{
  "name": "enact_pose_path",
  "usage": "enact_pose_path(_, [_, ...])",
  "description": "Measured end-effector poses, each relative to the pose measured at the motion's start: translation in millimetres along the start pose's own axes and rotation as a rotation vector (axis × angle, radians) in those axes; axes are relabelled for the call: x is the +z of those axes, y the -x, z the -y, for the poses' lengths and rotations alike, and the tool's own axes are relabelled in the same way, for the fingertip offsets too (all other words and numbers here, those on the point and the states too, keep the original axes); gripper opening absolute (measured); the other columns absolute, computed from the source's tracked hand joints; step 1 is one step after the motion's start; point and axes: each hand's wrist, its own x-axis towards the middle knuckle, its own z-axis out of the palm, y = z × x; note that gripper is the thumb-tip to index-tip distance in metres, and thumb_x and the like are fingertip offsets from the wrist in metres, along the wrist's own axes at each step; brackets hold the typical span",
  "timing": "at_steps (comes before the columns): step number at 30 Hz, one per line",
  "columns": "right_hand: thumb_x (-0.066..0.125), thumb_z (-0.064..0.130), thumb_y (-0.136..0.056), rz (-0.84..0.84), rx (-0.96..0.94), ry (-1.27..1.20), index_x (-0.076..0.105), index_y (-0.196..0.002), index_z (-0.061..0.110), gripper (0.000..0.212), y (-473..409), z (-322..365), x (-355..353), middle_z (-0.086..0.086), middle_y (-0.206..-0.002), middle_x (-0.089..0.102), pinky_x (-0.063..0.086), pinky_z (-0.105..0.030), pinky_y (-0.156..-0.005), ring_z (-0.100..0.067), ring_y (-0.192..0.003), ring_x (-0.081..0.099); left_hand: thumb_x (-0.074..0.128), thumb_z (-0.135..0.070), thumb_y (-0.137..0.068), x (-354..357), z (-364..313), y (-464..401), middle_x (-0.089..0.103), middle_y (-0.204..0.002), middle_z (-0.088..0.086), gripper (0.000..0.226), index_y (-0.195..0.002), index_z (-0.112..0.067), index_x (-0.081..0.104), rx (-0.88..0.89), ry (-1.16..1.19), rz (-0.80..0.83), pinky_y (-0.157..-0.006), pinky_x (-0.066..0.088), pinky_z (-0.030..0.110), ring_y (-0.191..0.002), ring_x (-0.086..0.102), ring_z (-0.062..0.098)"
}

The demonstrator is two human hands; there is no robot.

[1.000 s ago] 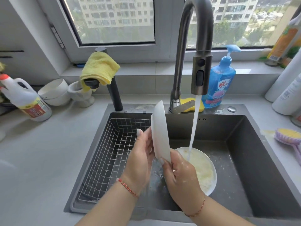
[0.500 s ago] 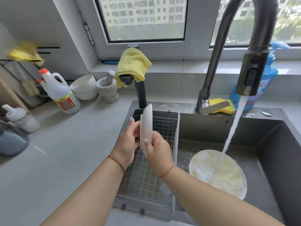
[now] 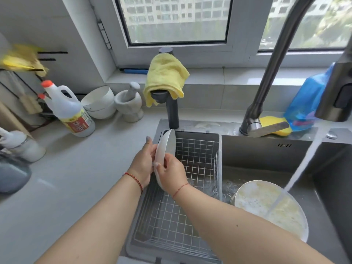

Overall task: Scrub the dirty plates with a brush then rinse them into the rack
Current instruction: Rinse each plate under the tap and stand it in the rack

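Note:
A clean white plate (image 3: 166,147) stands on edge at the left side of the wire rack (image 3: 192,187) in the sink. My left hand (image 3: 143,163) holds its back from the left. My right hand (image 3: 171,170) grips its lower rim from the front. A second plate (image 3: 266,204), smeared with yellowish residue, lies in the sink basin at the right, with the tap's water stream (image 3: 297,174) falling on it. No brush is in view.
The tall grey faucet (image 3: 270,60) arches over the basin. A yellow cloth (image 3: 166,77) hangs on a dark post behind the rack. On the left counter stand a white bottle (image 3: 70,111), a bowl (image 3: 100,103) and a mortar (image 3: 130,103). A blue soap bottle (image 3: 306,103) and yellow sponge (image 3: 274,124) sit behind the sink.
Both hands carried the white plate from beside the water stream leftward into the rack, then lower against the rack's left side. The dirty plate stays under the running water.

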Motion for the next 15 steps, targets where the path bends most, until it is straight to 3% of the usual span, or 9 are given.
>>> enact_pose_path(3, [0.056,0.02,-0.094,-0.001,0.003,0.042,0.056,-0.103,0.005,0.017,-3,-1,6,-0.004,-0.085,0.057,0.032,-0.025,-0.058,-0.017,-0.075,0.048,0.019,-0.054,-0.103,-5,7,-7,0.069,-0.085,-0.007,0.055,-0.085,-0.027,0.064,0.002,-0.021,0.002,-0.073,0.048,0.025,-0.086,0.064,0.008])
enact_pose_path(9, [0.044,0.023,-0.099,0.018,0.009,0.273,0.048,-0.116,0.003,0.026,-4,9,11,-0.016,-0.105,0.062,0.04,-0.029,-0.069,-0.03,-0.092,0.06,0.021,-0.053,-0.104,-13,18,-17,0.073,-0.095,-0.008,0.051,-0.103,-0.025,0.064,-0.007,0.023,0.016,-0.076,0.051,0.02,-0.092,0.067,0.004])
enact_pose_path(15, [0.044,0.02,-0.099,0.064,-0.025,0.317,0.049,-0.111,0.0,0.024,-4,7,12,-0.019,-0.1,0.064,0.034,-0.028,-0.063,-0.032,-0.091,0.062,0.023,-0.056,-0.102,-10,24,-16,0.076,-0.105,0.0,0.057,-0.097,-0.032,0.074,0.027,0.019,0.031,-0.085,0.05,0.029,-0.104,0.069,0.015])
